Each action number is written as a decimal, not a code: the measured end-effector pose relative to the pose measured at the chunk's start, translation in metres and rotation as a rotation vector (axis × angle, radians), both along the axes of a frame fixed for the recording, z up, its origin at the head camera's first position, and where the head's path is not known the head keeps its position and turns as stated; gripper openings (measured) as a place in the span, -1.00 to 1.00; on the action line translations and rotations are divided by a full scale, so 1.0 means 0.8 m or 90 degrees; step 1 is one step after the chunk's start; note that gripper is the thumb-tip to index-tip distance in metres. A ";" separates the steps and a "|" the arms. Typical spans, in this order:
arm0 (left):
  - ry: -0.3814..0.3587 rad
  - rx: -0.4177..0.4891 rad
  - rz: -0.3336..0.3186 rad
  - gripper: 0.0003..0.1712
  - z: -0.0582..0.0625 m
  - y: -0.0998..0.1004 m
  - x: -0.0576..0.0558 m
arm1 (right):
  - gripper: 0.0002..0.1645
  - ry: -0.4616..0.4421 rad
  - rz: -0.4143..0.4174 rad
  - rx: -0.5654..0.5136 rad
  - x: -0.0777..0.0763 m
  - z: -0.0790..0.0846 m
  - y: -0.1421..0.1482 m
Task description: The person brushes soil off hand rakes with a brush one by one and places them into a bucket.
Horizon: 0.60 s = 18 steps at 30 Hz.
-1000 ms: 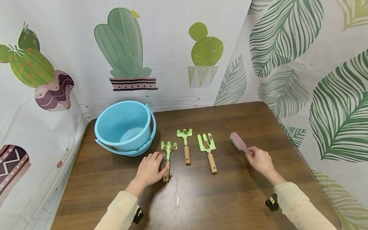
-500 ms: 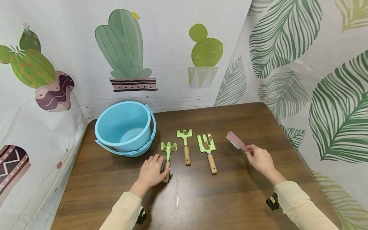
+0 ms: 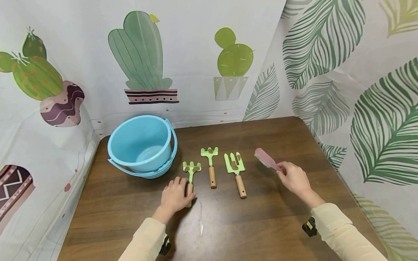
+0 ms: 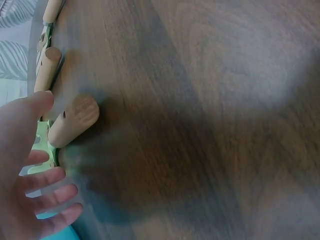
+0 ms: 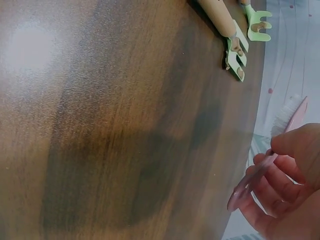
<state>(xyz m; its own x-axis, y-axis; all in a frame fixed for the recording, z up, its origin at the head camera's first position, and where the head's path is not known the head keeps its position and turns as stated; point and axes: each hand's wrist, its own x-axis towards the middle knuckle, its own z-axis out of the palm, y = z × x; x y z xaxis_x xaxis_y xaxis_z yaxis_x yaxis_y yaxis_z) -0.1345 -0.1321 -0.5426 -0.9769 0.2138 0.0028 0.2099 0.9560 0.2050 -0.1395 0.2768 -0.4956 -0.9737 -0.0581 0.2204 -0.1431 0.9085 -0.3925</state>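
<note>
My right hand (image 3: 295,177) holds a pink brush (image 3: 266,159) by its handle, bristles facing down-left, above the right side of the table. In the right wrist view, thumb and fingers curl round the brush handle (image 5: 252,180). My left hand (image 3: 174,196) is at the leftmost green hand rake (image 3: 191,167), thumb across its wooden handle in the head view. The left wrist view shows the fingers spread and the rake's handle (image 4: 75,120) between thumb and fingers, not gripped. Right of it lie a second green rake (image 3: 212,176) and a green garden fork (image 3: 235,165), both wooden-handled and brown-marked.
A blue bucket (image 3: 151,163) with its handle lowered stands at the table's back left. A pale streak (image 3: 201,226) shows on the brown table (image 3: 254,232) near its front. Cloth printed with cacti and leaves (image 3: 192,62) hangs behind and beside the table.
My left hand has shifted slightly right, its thumb coming over the leftmost rake's handle. The brush in my right hand has moved a little left. The bucket and tools lie as before.
</note>
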 end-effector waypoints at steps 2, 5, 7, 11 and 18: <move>-0.005 0.000 0.009 -0.23 -0.001 0.002 0.000 | -0.75 0.015 0.006 0.003 0.000 0.000 0.000; -0.015 -0.001 0.020 -0.20 -0.003 0.006 -0.002 | -0.75 0.028 0.011 -0.002 -0.001 0.001 -0.002; -0.026 0.001 0.029 -0.19 -0.003 0.008 -0.002 | -0.75 0.031 0.014 -0.005 -0.001 0.003 -0.003; -0.044 0.000 0.045 -0.18 -0.005 0.012 -0.006 | -0.74 0.035 0.021 -0.004 -0.001 0.008 -0.006; -0.080 -0.011 0.083 -0.26 -0.007 0.023 -0.007 | -0.74 0.039 0.024 -0.001 -0.001 0.012 -0.011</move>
